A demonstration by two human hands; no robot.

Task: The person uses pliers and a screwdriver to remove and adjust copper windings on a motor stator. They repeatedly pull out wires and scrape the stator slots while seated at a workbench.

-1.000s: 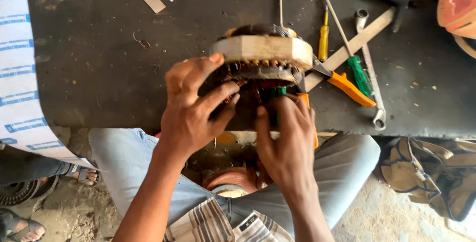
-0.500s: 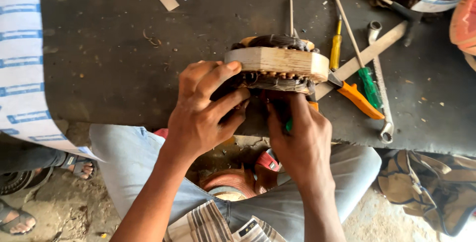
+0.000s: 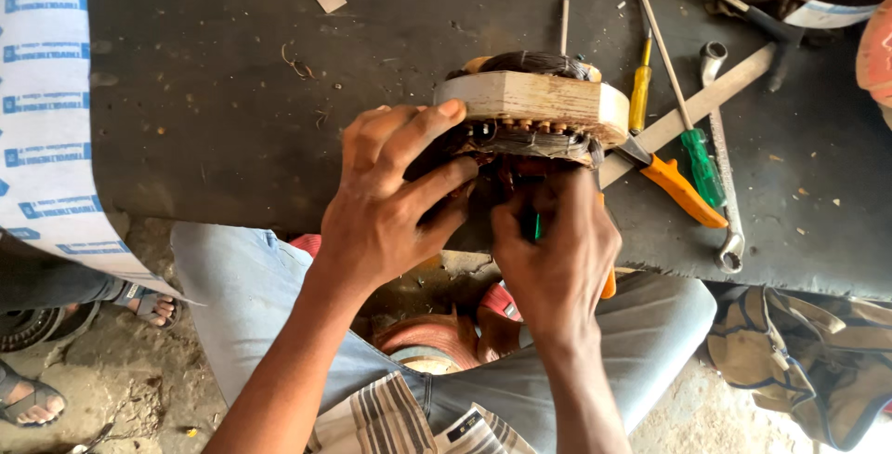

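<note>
Round wood-ringed motor stator with dark copper windings (image 3: 534,105) is sitting centre frame on the dark table (image 3: 232,119). Left hand (image 3: 390,198) is gripping its near edge; right hand (image 3: 557,250) is clenching a green-handled tool (image 3: 536,226) beneath it. Orange-handled pliers (image 3: 683,189) are lying right of it.

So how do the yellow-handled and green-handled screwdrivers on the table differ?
The yellow-handled screwdriver lies nearly straight up the picture; the green-handled screwdriver lies slanted. The yellow one's shaft is short, the green one's long and thin, reaching the top edge. Neither is touched by a hand; both lie right of the motor stator.
</note>
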